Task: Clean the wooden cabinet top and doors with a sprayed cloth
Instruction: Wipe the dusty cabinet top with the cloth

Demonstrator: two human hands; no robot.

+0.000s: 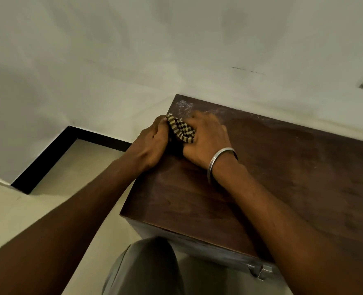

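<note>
Item: cabinet top point(261, 177), wiping step, judged early. Checked cloth point(181, 129) at its far left corner, gripped by left hand point(153, 143) and pressed flat under right hand point(206, 141). Pale dust patch point(183, 106) just beyond the cloth; next stroke should cover it.

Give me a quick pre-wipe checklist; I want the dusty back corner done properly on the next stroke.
1. Cloth gripped: ok, left hand and right hand both hold it.
2. Cloth on cabinet top: ok, at the far left corner.
3. White dust patch reached: not ok, it lies just beyond the cloth.
4. Cloth damp with spray: cannot tell.
5. Path along the top clear: ok, nothing stands on the visible part.
6. Doors wiped: cannot tell, only the latch shows.
</note>
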